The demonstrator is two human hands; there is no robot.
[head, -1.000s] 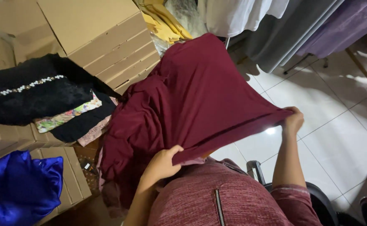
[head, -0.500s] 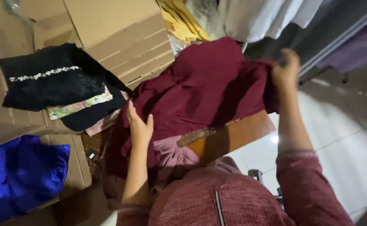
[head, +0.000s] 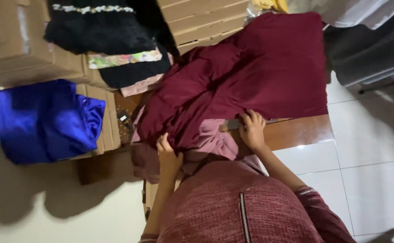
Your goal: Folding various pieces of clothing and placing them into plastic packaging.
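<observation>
maroon cloth (head: pixel 255 76): lies spread over a wooden table (head: pixel 302 131), flat on the right half, bunched in folds on the left; upper edge reaches the cardboard boxes (head: pixel 201 18), lower right edge straight along the table front
left hand (head: pixel 167 155): at lower left of the maroon cloth, fingers curled shut into the bunched folds, gripping them
right hand (head: pixel 252 129): on the lower edge of the maroon cloth, near the table front, fingers spread and pressed flat on cloth & table, not clasping anything
pink cloth (head: pixel 206 144): under the maroon one, pokes out btwn the two hands, hangs over the table edge toward the person
person: reddish knit top w/ a zip (head: pixel 243 216) down the middle, sleeves same colour
black garment (head: pixel 98 29): upper left, on boxes, row of pale beads along the top
under it: floral cloth (head: pixel 125 58), then another black piece and a pale pink edge, stacked
blue shiny cloth (head: pixel 46 119): far left, heaped on a low box, well apart from both hands
grey cloth (head: pixel 367 49): hangs at upper right, beside the maroon cloth's right edge
floor (head: pixel 367 180): white tiles on the right, plain pale floor lower left w/ shadows
</observation>
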